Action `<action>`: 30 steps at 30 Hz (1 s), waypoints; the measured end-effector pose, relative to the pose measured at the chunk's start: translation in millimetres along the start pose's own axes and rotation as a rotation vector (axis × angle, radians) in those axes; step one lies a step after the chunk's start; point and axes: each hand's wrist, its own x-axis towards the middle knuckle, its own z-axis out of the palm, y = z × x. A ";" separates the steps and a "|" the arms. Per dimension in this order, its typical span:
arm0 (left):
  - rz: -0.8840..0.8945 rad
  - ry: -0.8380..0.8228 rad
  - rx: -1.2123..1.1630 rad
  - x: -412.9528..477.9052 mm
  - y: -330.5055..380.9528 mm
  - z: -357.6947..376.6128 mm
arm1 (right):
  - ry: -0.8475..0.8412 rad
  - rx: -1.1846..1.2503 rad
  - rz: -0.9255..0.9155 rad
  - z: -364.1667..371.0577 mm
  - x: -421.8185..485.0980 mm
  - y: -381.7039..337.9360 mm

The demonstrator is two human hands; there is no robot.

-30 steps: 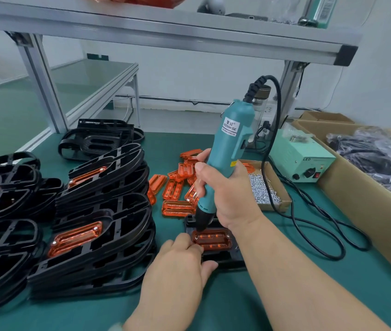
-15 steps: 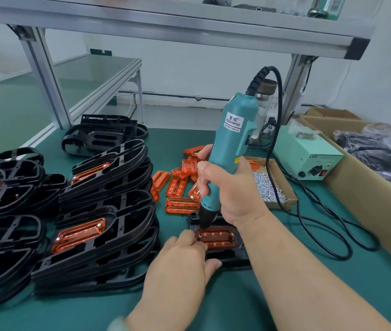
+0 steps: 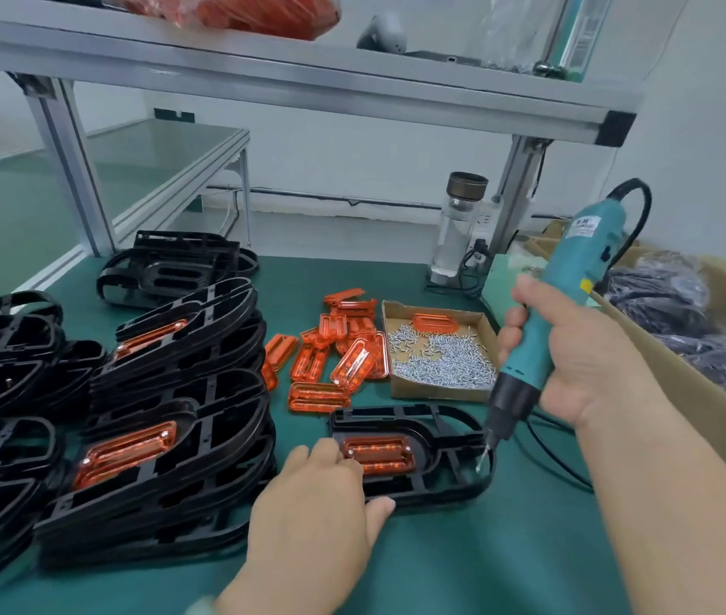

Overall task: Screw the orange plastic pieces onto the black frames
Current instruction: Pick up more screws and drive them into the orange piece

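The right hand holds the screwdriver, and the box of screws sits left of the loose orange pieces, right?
No: the head view shows the box of screws right of the loose orange pieces. The right hand does hold the screwdriver.

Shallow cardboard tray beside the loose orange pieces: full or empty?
Partly full: small silver screws cover most of the shallow cardboard tray, bare floor shows at its far side, and one orange plastic piece lies inside.
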 end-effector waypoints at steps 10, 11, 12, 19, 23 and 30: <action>0.196 -0.114 -0.115 41.6 24.1 -17.5 | 0.009 -0.400 0.180 -55.4 -22.5 11.3; 0.190 -0.104 -0.084 48.0 24.9 -19.0 | 0.010 -0.442 0.208 -59.9 -24.4 14.1; 0.174 -0.098 -0.045 54.6 24.6 -20.4 | 0.012 -0.486 0.228 -64.2 -26.2 17.6; 0.111 -0.244 0.072 79.5 25.3 -27.2 | 0.043 -1.084 0.139 -87.0 -31.3 46.4; 0.143 -0.485 0.044 78.8 27.3 -34.0 | 0.046 -1.324 0.164 -89.9 -32.7 57.0; 0.160 -0.419 0.081 67.8 35.1 -33.7 | 0.078 -1.571 0.064 -79.9 -32.6 59.6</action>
